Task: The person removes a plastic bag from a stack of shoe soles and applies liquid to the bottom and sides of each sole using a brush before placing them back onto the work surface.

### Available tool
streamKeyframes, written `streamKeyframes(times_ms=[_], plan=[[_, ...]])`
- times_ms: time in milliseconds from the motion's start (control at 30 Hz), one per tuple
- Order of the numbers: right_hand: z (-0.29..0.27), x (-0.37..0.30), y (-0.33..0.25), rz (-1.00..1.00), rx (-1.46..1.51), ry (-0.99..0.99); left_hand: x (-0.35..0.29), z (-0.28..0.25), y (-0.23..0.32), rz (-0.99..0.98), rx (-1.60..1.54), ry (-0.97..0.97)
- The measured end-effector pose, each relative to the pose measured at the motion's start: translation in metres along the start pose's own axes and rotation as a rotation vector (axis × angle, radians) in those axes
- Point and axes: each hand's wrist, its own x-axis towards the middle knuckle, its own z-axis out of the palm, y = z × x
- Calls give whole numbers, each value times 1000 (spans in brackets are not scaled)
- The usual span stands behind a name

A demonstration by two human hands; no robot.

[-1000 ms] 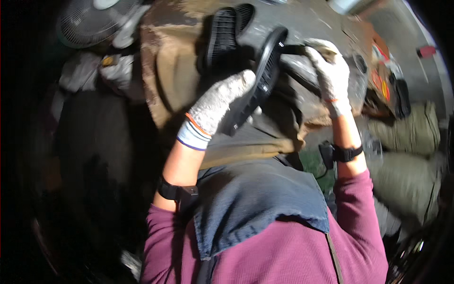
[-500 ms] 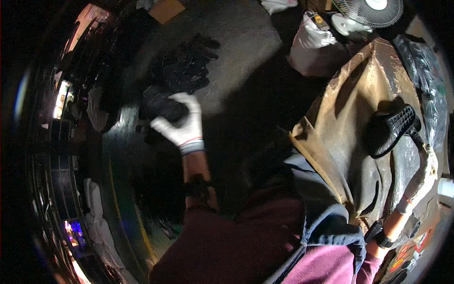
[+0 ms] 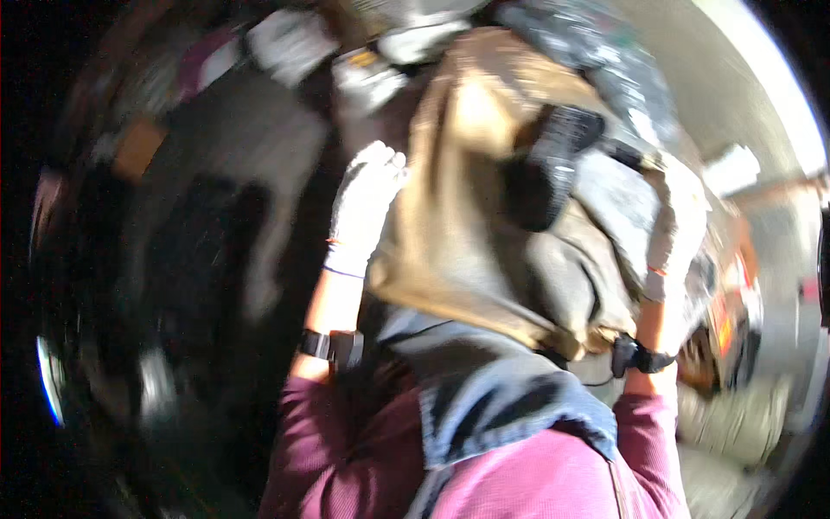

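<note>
A tan, worn cloth (image 3: 441,233) spreads in front of me. On it is a black shoe-shaped piece (image 3: 553,169) with a ribbed sole pattern. My right hand (image 3: 676,212), in a white glove, is closed round a dark, bar-like piece (image 3: 624,156) just right of the shoe-shaped piece. Blur hides whether the two are joined. My left hand (image 3: 370,203), also in a white glove, is over the cloth's left edge, its fingers loosely bent and slightly apart. Nothing shows in it, though motion smears the fingertips.
Grey crumpled material (image 3: 566,268) lies on the cloth's right part. White bags (image 3: 367,82) stand beyond its far left corner, and clear plastic wrapping (image 3: 618,73) runs along the far right. A brown cardboard piece (image 3: 140,149) lies on the dark floor at left.
My left hand has come away from the dark pile on the floor to the cloth's edge, its fingers less spread. The view has swung right; my right hand keeps its hold.
</note>
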Motion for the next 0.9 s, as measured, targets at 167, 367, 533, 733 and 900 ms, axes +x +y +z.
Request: streamKeyframes(times_ms=[167,367,533,733,900], plan=[[-66,-19,41,-152,-731,4,86,159,-51,257,518,-467],[-126,-17,73,65,-102,271,132,284,-84,988,900,-771],[-171,-17,86,-157,-596,293,154,284,-89,1083,1125,-821],[-212,-5,118,317,-801,132,178,284,-53,1005,1233,-826],[-211,1,165,124,-1063,-84,212,274,-19,208,715,-729]])
